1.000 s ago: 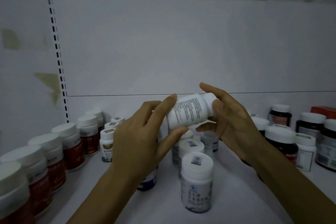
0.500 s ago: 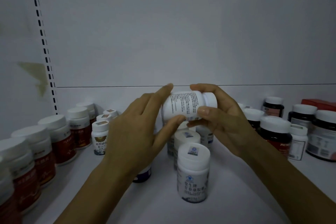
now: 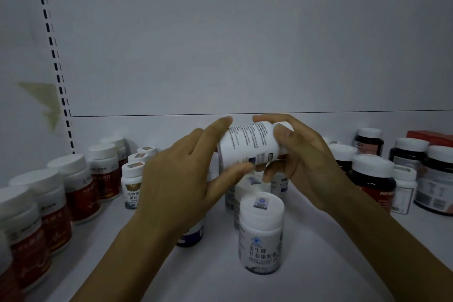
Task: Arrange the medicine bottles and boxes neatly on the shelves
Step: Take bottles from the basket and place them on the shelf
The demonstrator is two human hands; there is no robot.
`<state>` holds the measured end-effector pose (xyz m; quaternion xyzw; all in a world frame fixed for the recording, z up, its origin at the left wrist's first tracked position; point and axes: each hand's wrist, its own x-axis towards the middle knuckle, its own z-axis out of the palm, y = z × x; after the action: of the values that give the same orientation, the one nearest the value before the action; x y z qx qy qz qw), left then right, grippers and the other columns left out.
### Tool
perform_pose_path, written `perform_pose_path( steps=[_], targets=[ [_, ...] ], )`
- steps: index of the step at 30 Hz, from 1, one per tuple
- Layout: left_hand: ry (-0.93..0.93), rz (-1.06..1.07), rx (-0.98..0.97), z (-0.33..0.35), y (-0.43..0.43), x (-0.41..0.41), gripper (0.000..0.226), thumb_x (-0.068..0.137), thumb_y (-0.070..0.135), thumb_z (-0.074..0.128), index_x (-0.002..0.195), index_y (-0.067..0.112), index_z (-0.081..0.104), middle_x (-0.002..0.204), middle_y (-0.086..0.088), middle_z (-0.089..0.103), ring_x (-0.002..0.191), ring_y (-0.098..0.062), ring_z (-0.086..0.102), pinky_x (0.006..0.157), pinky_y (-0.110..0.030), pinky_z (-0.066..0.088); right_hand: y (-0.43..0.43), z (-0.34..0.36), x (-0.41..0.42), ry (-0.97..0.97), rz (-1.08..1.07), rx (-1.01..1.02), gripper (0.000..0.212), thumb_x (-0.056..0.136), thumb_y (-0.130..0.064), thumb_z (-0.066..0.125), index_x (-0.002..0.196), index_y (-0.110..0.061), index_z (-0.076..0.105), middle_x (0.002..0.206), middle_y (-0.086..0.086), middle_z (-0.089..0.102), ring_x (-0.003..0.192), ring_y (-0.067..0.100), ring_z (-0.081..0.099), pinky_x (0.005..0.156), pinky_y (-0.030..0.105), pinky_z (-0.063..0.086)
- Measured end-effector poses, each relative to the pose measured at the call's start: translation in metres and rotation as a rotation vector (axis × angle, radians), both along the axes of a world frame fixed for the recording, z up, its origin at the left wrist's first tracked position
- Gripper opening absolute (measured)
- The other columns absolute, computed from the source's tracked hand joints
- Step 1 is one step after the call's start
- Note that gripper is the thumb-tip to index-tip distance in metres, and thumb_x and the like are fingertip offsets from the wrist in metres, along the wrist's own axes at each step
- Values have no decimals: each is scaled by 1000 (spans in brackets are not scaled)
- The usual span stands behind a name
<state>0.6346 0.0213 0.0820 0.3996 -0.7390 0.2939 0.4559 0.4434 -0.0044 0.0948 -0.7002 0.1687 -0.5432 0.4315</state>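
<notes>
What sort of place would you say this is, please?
Likely a pharmacy or medicine storeroom: rows of white-capped pill bottles stand on a white shelf, and a slotted shelving rail runs up the back panel.

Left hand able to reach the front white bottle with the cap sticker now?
Probably not yet: the left hand grips the tilted bottle with the right hand. The front bottle itself stands unobstructed below.

The white shelf (image 3: pixel 220 277) carries upright bottles (image 3: pixel 261 235) (red-labelled at left, dark at right).
</notes>
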Motion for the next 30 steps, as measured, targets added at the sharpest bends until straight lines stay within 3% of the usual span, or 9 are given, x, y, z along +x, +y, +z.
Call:
perform_pose_path(
  steps=[5, 7, 10, 13, 17, 19, 22, 26, 30],
  targets=[
    [-18, -15, -63, -3, -5, -1, 56, 91, 54, 44, 131, 15, 44, 107, -7, 64, 83, -16, 61, 58, -19, 43, 3, 2, 0, -36, -15, 45, 29, 86, -34, 59, 110, -18, 60, 89, 3, 71, 72, 25, 69, 49, 25, 53],
    [-8, -43, -77, -4, -6, -2, 52, 92, 48, 47, 133, 17, 41, 119, -9, 60, 91, -17, 61, 63, -21, 48, 3, 2, -1, -41, -21, 57, 28, 83, -26, 52, 108, -17, 60, 88, 1, 71, 75, 23, 70, 51, 25, 55],
    [50, -100, -39, -4, -5, -2, 58, 90, 47, 49, 138, 17, 35, 128, -10, 57, 99, -14, 60, 76, -19, 49, 2, 1, -1, -59, -24, 25, 27, 81, -22, 60, 108, -19, 60, 94, -2, 71, 85, 21, 70, 59, 25, 56],
    [96, -93, 22, -3, -4, -3, 61, 92, 51, 41, 140, 13, 38, 120, -6, 63, 89, -6, 57, 74, -11, 43, 2, 0, 0, -44, -30, -13, 32, 77, -25, 67, 109, -24, 61, 102, -4, 69, 94, 24, 69, 65, 28, 58],
    [86, -62, 20, -4, -6, -2, 52, 91, 48, 43, 130, 13, 44, 113, -7, 66, 85, -16, 67, 69, -18, 46, 1, 0, 1, -41, -45, 55, 28, 83, -27, 60, 111, -28, 62, 105, 0, 69, 96, 24, 69, 68, 29, 58],
    [115, -47, 64, -3, -4, -1, 51, 93, 53, 38, 126, 15, 46, 99, -2, 70, 75, -12, 66, 61, -13, 45, 2, 2, 1, -6, -79, 62, 32, 83, -39, 61, 113, -27, 61, 106, 5, 70, 92, 26, 71, 65, 29, 58],
    [136, -13, 102, 0, -1, 0, 53, 96, 58, 23, 114, 17, 52, 72, 11, 63, 54, 0, 50, 50, -3, 26, 5, 3, 4, 42, -90, 56, 42, 79, -52, 57, 111, -24, 61, 99, 15, 71, 75, 29, 72, 58, 28, 57],
    [133, -10, 63, 0, 2, -1, 52, 98, 55, 21, 106, 17, 56, 67, 19, 48, 52, 3, 41, 49, -3, 20, 4, 2, 4, 29, -91, 69, 37, 84, -49, 52, 105, -20, 62, 88, 15, 71, 65, 26, 71, 54, 26, 56],
    [132, -30, 48, 0, 3, -2, 55, 99, 53, 19, 103, 14, 57, 66, 14, 57, 51, 1, 40, 48, -3, 20, 4, 1, 4, 36, -81, 64, 34, 83, -42, 49, 104, -18, 62, 85, 17, 71, 64, 26, 70, 54, 28, 56]
  ],
)
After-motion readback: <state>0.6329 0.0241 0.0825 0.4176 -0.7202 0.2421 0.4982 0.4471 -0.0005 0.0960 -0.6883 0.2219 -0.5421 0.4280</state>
